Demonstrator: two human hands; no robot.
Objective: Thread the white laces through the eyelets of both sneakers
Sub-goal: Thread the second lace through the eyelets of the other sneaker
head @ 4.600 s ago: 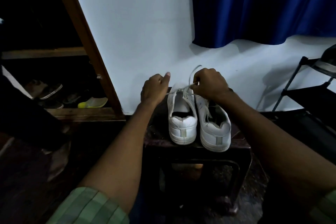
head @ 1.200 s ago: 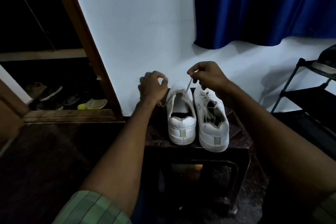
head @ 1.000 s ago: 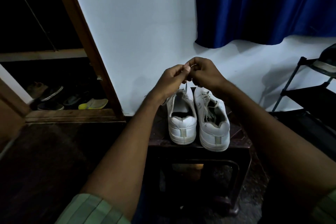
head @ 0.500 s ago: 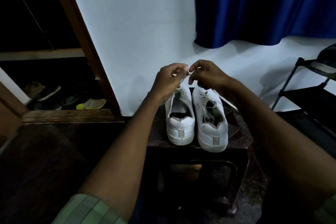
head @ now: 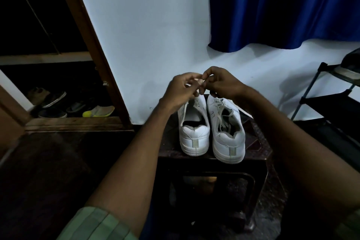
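Two white sneakers stand side by side on a dark stool (head: pixel 257 142), heels toward me. The left sneaker (head: pixel 193 132) has its lace running up toward my hands. The right sneaker (head: pixel 228 134) shows a laced front, and a loose white lace end (head: pixel 244 112) trails off its right side. My left hand (head: pixel 181 91) and my right hand (head: pixel 222 82) meet just above the left sneaker's toe end, fingertips pinching a white lace between them. The hands hide the eyelets at the front.
A white wall rises right behind the stool, with a blue curtain (head: pixel 282 6) above right. A black metal rack (head: pixel 331 91) stands at the right. At the left, a wooden frame (head: pixel 87 45) borders a dark shelf with several shoes (head: pixel 74 105).
My left hand has come from beside the left sneaker to meet my right hand above it. Both hands now pinch the lace together, and they have held there for the last half second.
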